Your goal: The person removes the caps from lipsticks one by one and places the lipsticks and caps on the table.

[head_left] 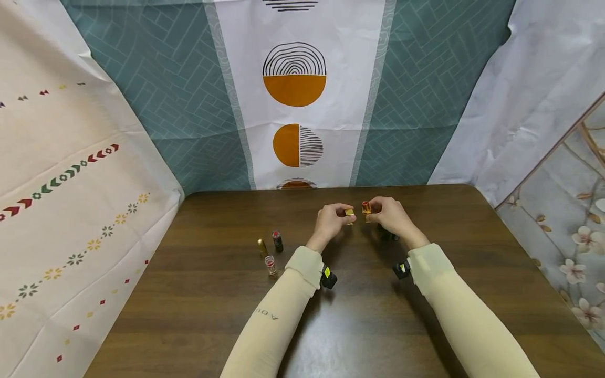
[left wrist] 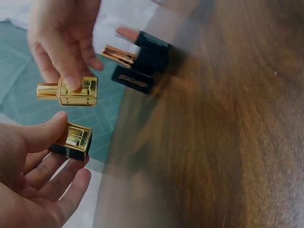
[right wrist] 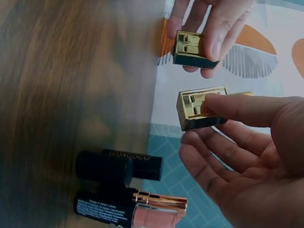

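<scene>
My left hand point(head_left: 327, 223) pinches a square gold-and-black lipstick cap point(left wrist: 72, 142) between thumb and fingers. Across a small gap, my right hand point(head_left: 391, 215) pinches a gold lipstick point(left wrist: 78, 91) by its square base, thumb on the gold face. Its narrower gold tube points away from the base, and a red tip point(head_left: 366, 203) shows in the head view. Cap and lipstick are apart, both held above the far part of the table. In the right wrist view the lipstick's narrow end is mostly hidden behind my right thumb.
Several dark lipstick tubes point(right wrist: 104, 168), one with a pink clear section point(right wrist: 156, 216), stand close by my right hand. Left of my left hand are a gold tube point(head_left: 262, 248), a dark red-topped tube point(head_left: 277, 241) and a clear tube point(head_left: 271, 265). A patterned curtain point(head_left: 298, 115) hangs behind the wooden table point(head_left: 198, 294).
</scene>
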A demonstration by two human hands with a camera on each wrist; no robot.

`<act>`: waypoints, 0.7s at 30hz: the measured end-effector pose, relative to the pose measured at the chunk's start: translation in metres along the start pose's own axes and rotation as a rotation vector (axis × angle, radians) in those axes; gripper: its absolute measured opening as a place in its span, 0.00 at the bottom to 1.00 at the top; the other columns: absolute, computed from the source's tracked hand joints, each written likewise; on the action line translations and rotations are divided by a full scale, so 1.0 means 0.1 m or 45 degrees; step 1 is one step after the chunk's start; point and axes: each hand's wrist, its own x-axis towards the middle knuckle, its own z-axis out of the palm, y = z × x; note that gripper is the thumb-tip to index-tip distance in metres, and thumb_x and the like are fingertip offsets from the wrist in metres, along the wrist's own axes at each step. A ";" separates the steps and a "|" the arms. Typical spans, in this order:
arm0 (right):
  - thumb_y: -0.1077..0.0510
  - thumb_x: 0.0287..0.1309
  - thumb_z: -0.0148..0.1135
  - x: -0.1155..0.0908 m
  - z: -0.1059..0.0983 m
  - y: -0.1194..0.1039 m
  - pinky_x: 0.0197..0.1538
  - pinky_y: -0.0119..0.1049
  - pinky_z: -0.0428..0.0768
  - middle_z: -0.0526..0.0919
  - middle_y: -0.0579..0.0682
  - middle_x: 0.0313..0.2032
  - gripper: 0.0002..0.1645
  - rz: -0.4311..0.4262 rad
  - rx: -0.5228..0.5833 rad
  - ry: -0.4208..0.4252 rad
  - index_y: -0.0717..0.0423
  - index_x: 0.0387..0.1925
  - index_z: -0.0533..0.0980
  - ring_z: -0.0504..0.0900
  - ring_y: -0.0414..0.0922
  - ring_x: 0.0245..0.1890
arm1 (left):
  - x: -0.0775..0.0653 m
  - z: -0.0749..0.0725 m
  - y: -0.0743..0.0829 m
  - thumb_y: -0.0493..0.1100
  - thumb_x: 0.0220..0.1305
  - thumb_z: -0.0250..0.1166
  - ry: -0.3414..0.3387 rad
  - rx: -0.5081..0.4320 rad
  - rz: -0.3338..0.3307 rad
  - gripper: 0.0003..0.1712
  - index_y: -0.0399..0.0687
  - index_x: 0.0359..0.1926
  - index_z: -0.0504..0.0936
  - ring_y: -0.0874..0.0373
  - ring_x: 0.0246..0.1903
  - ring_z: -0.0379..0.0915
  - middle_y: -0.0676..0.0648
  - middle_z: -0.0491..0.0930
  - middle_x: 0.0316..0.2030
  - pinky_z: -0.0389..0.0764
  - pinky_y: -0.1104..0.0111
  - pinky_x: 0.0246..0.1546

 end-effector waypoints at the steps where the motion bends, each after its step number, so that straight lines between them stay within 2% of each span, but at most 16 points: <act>1: 0.65 0.63 0.71 0.01 0.00 0.00 0.54 0.58 0.81 0.87 0.65 0.47 0.21 0.003 -0.013 0.003 0.72 0.55 0.80 0.84 0.62 0.48 | 0.01 0.02 0.01 0.40 0.65 0.75 -0.007 0.018 -0.002 0.16 0.42 0.53 0.89 0.57 0.40 0.84 0.49 0.90 0.42 0.81 0.69 0.41; 5: 0.68 0.63 0.70 0.06 0.04 0.00 0.51 0.56 0.82 0.87 0.65 0.45 0.20 0.021 -0.091 -0.016 0.72 0.55 0.79 0.84 0.61 0.46 | 0.03 0.06 0.03 0.42 0.66 0.74 -0.041 0.087 -0.030 0.16 0.45 0.54 0.89 0.55 0.43 0.83 0.49 0.90 0.44 0.82 0.66 0.42; 9: 0.70 0.62 0.67 0.11 0.08 -0.01 0.48 0.52 0.83 0.86 0.65 0.43 0.18 0.034 -0.170 -0.031 0.72 0.53 0.80 0.84 0.59 0.44 | 0.04 0.10 0.03 0.44 0.65 0.75 -0.054 0.129 -0.058 0.16 0.48 0.54 0.90 0.56 0.41 0.81 0.50 0.90 0.43 0.81 0.66 0.42; 14: 0.72 0.62 0.63 0.11 0.11 -0.02 0.46 0.51 0.83 0.86 0.64 0.43 0.16 0.070 -0.197 -0.054 0.72 0.52 0.80 0.84 0.58 0.42 | 0.06 0.14 0.00 0.45 0.64 0.75 -0.072 0.152 -0.089 0.16 0.51 0.53 0.90 0.58 0.38 0.80 0.52 0.90 0.42 0.80 0.67 0.39; 17: 0.72 0.65 0.61 0.11 0.14 -0.04 0.47 0.51 0.82 0.85 0.65 0.46 0.16 0.112 -0.205 -0.100 0.71 0.54 0.79 0.83 0.59 0.45 | 0.07 0.16 -0.01 0.45 0.65 0.75 -0.088 0.161 -0.114 0.16 0.52 0.53 0.90 0.57 0.42 0.81 0.51 0.89 0.45 0.81 0.65 0.42; 21: 0.71 0.69 0.56 0.12 0.19 -0.06 0.54 0.58 0.78 0.80 0.67 0.54 0.20 0.195 -0.232 -0.151 0.69 0.60 0.77 0.76 0.64 0.56 | 0.07 0.17 -0.02 0.43 0.65 0.75 -0.101 0.170 -0.145 0.16 0.52 0.53 0.90 0.53 0.47 0.81 0.48 0.88 0.48 0.82 0.61 0.48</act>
